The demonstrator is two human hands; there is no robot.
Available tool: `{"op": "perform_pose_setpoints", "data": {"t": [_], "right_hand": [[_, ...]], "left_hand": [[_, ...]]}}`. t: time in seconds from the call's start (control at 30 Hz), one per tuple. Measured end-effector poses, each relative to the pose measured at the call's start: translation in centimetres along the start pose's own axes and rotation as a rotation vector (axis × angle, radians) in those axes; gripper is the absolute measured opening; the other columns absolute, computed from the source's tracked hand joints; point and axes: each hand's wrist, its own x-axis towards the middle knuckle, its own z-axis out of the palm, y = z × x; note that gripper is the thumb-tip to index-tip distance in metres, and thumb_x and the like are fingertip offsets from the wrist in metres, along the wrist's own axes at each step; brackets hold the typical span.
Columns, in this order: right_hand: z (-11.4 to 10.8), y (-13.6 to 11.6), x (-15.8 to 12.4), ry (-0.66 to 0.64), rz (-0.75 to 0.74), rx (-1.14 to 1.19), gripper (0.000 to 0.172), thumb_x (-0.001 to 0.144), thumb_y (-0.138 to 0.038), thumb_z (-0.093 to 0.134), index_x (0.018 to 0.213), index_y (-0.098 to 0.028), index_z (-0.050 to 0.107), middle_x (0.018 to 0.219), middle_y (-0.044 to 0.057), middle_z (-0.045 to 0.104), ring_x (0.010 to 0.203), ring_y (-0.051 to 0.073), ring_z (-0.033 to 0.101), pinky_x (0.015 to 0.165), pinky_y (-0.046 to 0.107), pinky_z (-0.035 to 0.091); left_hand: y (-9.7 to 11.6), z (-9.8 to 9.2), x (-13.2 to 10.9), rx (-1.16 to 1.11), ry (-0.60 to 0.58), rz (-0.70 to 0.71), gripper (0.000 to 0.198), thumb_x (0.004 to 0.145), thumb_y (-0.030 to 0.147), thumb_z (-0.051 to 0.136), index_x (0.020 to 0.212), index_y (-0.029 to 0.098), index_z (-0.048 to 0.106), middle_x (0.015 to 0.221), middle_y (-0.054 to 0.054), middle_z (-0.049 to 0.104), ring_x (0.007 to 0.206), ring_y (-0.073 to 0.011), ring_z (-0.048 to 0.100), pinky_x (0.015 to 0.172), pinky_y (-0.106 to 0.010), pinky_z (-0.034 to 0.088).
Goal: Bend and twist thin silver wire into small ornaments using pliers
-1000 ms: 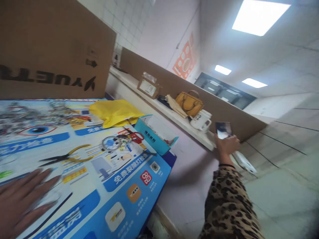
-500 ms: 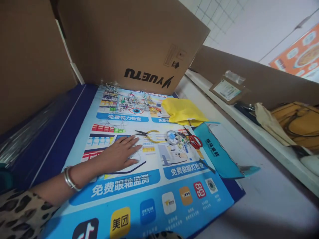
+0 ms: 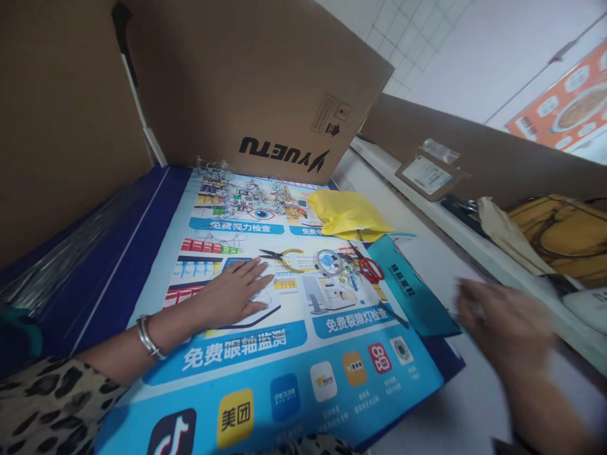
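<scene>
My left hand (image 3: 234,294) lies flat on the printed poster (image 3: 265,417), its fingers stretched out and a bangle on the wrist. Just beyond its fingertips are pliers with yellow handles (image 3: 289,259). Off the poster on the right is my right hand (image 3: 507,328), smeared by motion. It is close to the end of a teal printed packet (image 3: 412,294); whether it touches the packet or holds anything cannot be made out. Between the pliers and the packet lie a round spool-like thing (image 3: 329,262), small coloured wires (image 3: 353,284) and scissors with red handles (image 3: 371,270).
A yellow cloth or bag (image 3: 351,215) rests near the poster's upper right. Loose tangled wires (image 3: 251,196) lie at the far end, before a large cardboard box (image 3: 237,76). A dark thin tool (image 3: 393,314) lies by the packet. Along the right runs a ledge (image 3: 398,170) with a label card (image 3: 429,174).
My right hand has come into view from the right, beside the teal packet, whose near end flap no longer shows spread out. My left hand stays flat; the view has shifted slightly.
</scene>
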Motion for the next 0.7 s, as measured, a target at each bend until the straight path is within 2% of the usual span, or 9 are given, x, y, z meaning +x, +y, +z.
{"op": "perform_pose_setpoints", "data": {"t": [0.1,0.17,0.23,0.43,0.53,0.63,0.7], "right_hand": [[3.9,-11.6,8.0,-0.317,-0.356,0.118,0.023,0.087,-0.031,0.048,0.096,-0.020,0.066,0.090,0.010,0.066,0.087,0.022,0.058,0.077,0.035,0.044],[5.5,-17.7,11.6,-0.391,-0.428,0.161,0.029,0.089,-0.027,0.040,0.083,-0.018,0.067,0.080,0.010,0.066,0.079,0.021,0.058,0.073,0.033,0.043],[6.5,-21.7,13.2,-0.429,-0.460,0.180,0.029,0.089,-0.025,0.040,0.083,-0.017,0.066,0.080,0.010,0.066,0.080,0.020,0.058,0.073,0.032,0.042],[8.2,-28.1,13.3,-0.463,-0.571,0.333,0.027,0.090,-0.030,0.040,0.105,-0.019,0.060,0.103,0.007,0.064,0.096,0.018,0.055,0.082,0.030,0.041],[9.0,-30.8,13.0,-0.469,-0.602,0.388,0.037,0.088,-0.040,0.044,0.118,-0.020,0.053,0.119,0.010,0.057,0.109,0.021,0.048,0.090,0.035,0.038],[10.2,-32.3,12.5,-0.485,-0.606,0.404,0.049,0.085,-0.045,0.048,0.127,-0.019,0.045,0.131,0.013,0.047,0.119,0.027,0.038,0.093,0.042,0.034],[11.2,-32.8,12.1,-0.497,-0.608,0.411,0.051,0.085,-0.045,0.047,0.129,-0.020,0.043,0.133,0.013,0.045,0.120,0.029,0.036,0.092,0.044,0.034]], "left_hand": [[-0.2,0.2,0.0,-0.031,0.025,0.005,0.058,0.087,0.057,0.033,0.136,0.026,0.036,0.146,-0.009,0.031,0.135,-0.0285,0.022,0.105,-0.045,0.019],[-0.2,0.1,0.0,-0.059,0.048,-0.005,0.058,0.087,0.058,0.034,0.136,0.027,0.035,0.145,-0.008,0.033,0.134,-0.0285,0.025,0.104,-0.045,0.022],[-0.1,0.0,0.1,-0.088,0.088,-0.024,0.056,0.087,0.056,0.035,0.135,0.027,0.037,0.143,-0.008,0.037,0.132,-0.0280,0.029,0.103,-0.045,0.025],[-0.6,-0.5,0.7,-0.248,0.376,-0.218,0.038,0.092,0.035,0.035,0.121,0.018,0.052,0.123,-0.010,0.058,0.114,-0.0241,0.050,0.096,-0.043,0.038],[-1.2,-0.5,0.8,-0.340,0.498,-0.298,0.032,0.091,0.029,0.036,0.113,0.018,0.056,0.112,-0.008,0.063,0.105,-0.0218,0.056,0.091,-0.041,0.043],[-1.7,-0.6,0.6,-0.380,0.590,-0.340,0.029,0.091,0.028,0.038,0.109,0.018,0.058,0.108,-0.007,0.064,0.102,-0.0201,0.057,0.091,-0.039,0.044],[-1.9,-0.8,0.5,-0.387,0.627,-0.356,0.027,0.091,0.027,0.039,0.107,0.018,0.059,0.107,-0.007,0.065,0.102,-0.0195,0.057,0.091,-0.039,0.045]]}}
